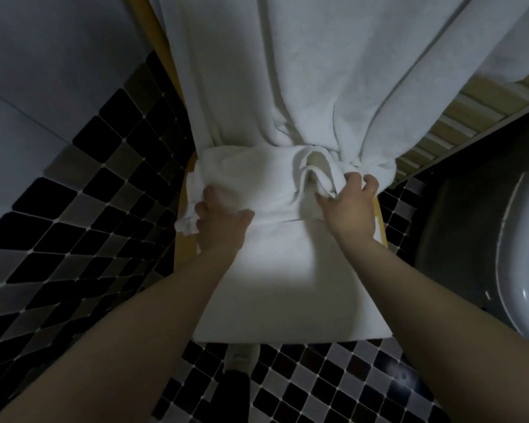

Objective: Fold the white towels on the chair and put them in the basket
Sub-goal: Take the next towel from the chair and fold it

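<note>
The white towel (275, 227) lies on the chair (383, 218) seat, its far portion bunched, its near portion flat. My left hand (223, 221) grips the bunched left edge with curled fingers. My right hand (350, 206) pinches a raised fold on the right. More white cloth (318, 71) hangs behind, above the mosaic floor (83, 209).

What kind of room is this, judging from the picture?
Probably a bathroom: a mosaic tile floor, a white ceramic fixture at the right, and white towels on a chair.
</note>
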Available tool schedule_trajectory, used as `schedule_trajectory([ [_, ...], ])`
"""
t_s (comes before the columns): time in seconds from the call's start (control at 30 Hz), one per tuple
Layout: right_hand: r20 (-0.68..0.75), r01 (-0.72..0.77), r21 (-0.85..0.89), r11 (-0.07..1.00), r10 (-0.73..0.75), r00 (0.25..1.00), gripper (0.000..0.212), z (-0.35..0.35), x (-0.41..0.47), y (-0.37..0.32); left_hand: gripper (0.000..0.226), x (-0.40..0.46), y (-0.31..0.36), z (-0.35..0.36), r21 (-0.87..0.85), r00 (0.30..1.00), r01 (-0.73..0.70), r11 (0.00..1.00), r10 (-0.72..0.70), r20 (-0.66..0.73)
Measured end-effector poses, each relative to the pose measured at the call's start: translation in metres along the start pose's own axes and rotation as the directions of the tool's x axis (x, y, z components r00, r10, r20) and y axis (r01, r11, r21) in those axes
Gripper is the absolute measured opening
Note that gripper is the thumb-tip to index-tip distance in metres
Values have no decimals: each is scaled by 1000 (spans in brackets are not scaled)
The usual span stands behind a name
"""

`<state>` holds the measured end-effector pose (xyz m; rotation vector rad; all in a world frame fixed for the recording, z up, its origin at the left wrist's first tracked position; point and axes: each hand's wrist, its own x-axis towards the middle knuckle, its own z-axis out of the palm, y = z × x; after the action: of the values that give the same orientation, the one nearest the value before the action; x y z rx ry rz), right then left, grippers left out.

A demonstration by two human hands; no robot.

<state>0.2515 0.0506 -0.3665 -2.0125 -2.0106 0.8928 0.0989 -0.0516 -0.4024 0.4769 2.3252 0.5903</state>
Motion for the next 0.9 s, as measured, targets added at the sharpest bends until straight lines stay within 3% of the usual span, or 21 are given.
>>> schedule_trajectory([
  [0.07,-55,35,-71,997,-39,998,40,-1,12,1,75,11,6,-3,-15,997,51,999,-52,-54],
  [0.2,-117,62,-32,998,-66,991,25,-20,21,6,42,26,7,-23,-93,994,-9,996,-1,-107],
  [0.33,-159,1,308,951,50,986,20,-55,10,20,34,18,4,-52,-458,988,-37,888,-35,-148],
  [0.43,-27,-142,536,832,185,982,32,-68,1,36,40,14,-12,-57,-480,996,65,875,-89,-29],
  [0.5,126,-353,632,690,358,925,32,-62,0,45,48,30,-39,-39,-458,969,244,855,-229,89],
  [0.53,210,-453,687,568,441,872,34,-56,0,46,45,32,-46,-34,-460,948,318,829,-283,144],
  [0.6,352,-548,780,302,512,783,37,-41,-6,45,21,38,-56,-17,-503,929,370,781,-320,186],
  [0.63,407,-573,789,221,511,757,35,-33,-9,45,17,32,-52,-15,-518,928,373,770,-322,189],
  [0.73,555,-628,773,90,383,738,39,-22,-19,37,23,10,-34,-23,-488,926,377,787,-337,171],
  [0.77,579,-609,793,0,311,754,37,-18,-20,35,28,6,-31,-27,-451,922,386,805,-354,158],
  [0.83,580,-555,814,-169,205,788,37,-19,-21,25,39,3,-27,-35,-416,927,374,829,-346,145],
  [0.9,564,-524,818,-237,149,812,40,-25,-18,14,44,14,-27,-40,-425,946,325,845,-290,146],
])
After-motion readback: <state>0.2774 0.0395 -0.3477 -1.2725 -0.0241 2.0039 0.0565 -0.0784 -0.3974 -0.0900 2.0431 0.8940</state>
